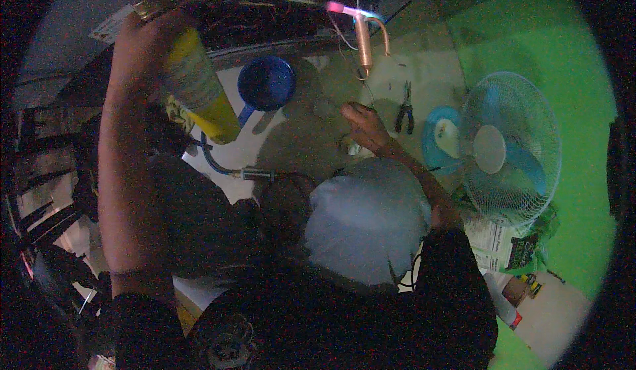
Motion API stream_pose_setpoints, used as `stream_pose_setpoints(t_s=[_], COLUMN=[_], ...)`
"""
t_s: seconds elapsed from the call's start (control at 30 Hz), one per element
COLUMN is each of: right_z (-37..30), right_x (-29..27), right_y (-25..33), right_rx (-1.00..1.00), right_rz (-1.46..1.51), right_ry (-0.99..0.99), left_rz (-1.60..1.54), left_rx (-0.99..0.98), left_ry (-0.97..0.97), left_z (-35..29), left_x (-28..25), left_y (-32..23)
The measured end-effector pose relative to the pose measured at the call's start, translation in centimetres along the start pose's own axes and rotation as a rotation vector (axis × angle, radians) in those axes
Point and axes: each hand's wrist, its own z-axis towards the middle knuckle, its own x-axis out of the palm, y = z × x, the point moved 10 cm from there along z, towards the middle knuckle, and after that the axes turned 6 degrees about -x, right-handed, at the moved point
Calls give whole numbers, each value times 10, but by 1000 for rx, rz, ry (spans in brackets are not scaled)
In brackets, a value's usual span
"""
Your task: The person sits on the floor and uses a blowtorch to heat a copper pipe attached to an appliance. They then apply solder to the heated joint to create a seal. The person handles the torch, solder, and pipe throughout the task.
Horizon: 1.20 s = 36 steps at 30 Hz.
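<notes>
Slantwise, yellow canister point(205, 95), base point(224, 130) down-right, gripped by left hand point(151, 42), right hand point(364, 127), hold unclear.

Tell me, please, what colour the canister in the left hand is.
The canister is yellow with a greyish middle (head view).

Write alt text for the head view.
The person's left hand grips a tilted yellow canister in a dim room; the right hand is near pliers, its grip unclear. Around them: a blue dipper, a copper cylinder with a curved tube, and a fan by a green wall.
</notes>
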Motion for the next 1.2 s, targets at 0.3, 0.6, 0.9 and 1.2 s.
stream_pose_setpoints(t_s=[0.3, 0.6, 0.9, 1.2], right_z=[4, 12, -3, -4], right_x=[-5, -1, -17, -14], right_y=[-1, 3, 25, 19], right_rx=[18, -330, -483, -386], right_rz=[-72, -243, -122, -93], right_ry=[71, 138, -38, -70], left_rz=[8, 58, 44, 41], left_rx=[-18, 28, -19, -4], left_ry=[-21, 4, -27, -26], left_z=[-2, -2, 4, 8], left_x=[4, 5, 2, 2], left_y=[-3, -5, 6, 9])
